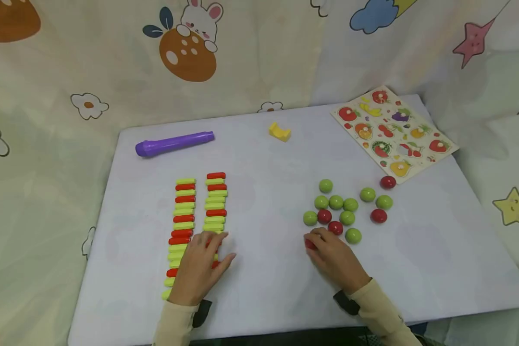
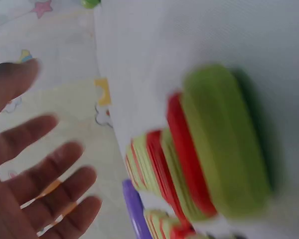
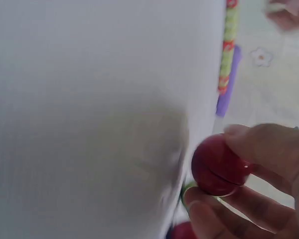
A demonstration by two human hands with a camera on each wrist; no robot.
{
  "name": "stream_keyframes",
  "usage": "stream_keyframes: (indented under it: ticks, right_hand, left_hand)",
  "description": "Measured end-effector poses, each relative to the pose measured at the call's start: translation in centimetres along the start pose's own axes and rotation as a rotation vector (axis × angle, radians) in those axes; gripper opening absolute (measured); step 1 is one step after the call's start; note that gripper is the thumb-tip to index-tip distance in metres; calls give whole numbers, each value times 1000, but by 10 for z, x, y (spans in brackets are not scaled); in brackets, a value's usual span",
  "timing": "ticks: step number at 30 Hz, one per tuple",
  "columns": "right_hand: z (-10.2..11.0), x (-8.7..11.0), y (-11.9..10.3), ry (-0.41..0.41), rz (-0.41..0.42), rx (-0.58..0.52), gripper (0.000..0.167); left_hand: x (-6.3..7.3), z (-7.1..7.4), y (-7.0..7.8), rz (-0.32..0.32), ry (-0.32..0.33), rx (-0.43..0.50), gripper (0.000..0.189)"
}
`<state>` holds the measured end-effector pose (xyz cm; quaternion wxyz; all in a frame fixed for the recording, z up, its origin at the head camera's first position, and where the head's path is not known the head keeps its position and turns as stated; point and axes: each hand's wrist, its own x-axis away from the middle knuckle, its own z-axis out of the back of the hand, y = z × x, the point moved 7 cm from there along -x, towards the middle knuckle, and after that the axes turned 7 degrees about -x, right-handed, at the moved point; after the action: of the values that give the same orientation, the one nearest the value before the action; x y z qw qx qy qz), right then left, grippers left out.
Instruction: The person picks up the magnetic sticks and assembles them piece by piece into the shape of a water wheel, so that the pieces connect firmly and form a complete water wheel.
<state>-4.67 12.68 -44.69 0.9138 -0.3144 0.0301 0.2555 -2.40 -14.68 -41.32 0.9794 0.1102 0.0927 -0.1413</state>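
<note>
My right hand (image 1: 335,259) pinches a glossy red ball (image 3: 219,164) between thumb and fingertips, and a seam line runs round the ball in the right wrist view. Just beyond that hand lie several green balls (image 1: 326,186) and red balls (image 1: 378,216) in a loose cluster. On the left, short red and yellow-green sticks are laid in two columns, a longer left column (image 1: 184,205) and a right column (image 1: 216,200). My left hand (image 1: 199,269) hovers over their near part with fingers spread, holding nothing, and hides some sticks. Its fingers (image 2: 60,159) look relaxed in the left wrist view.
A purple microphone-shaped stick (image 1: 175,143) lies at the back left of the white table (image 1: 264,288). A small yellow curved block (image 1: 279,131) sits near the back edge. At the back right lies a fruit picture board (image 1: 365,117), a red ball beside its near corner.
</note>
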Motion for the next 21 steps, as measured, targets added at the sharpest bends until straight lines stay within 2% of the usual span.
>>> stream_keyframes:
  ticks: [2, 5, 7, 9, 12, 16, 21]
  right_hand:
    - [-6, -1, -4, 8, 13, -121, 35]
    - [-14, -3, -7, 16, 16, -295, 40]
    - [-19, -6, -9, 20, 12, -371, 43]
    - [-24, -10, -9, 21, 11, -411, 43]
    - [-28, -15, -9, 14, 2, -434, 41]
    - [-33, -19, -8, -2, -17, -445, 40]
    - [-37, -22, -4, -15, -54, -483, 39]
  left_hand:
    - [14, -1, -7, 19, -57, -19, 44]
    - [31, -8, -15, 52, -175, -52, 40]
    - [39, -14, -18, 61, -248, -77, 42]
    - [43, -19, -18, 62, -286, -79, 40]
    - [44, -22, -17, 42, -294, -81, 36]
    - [42, -22, -15, 21, -262, -70, 33]
    - [29, -18, 0, -20, -165, 22, 30]
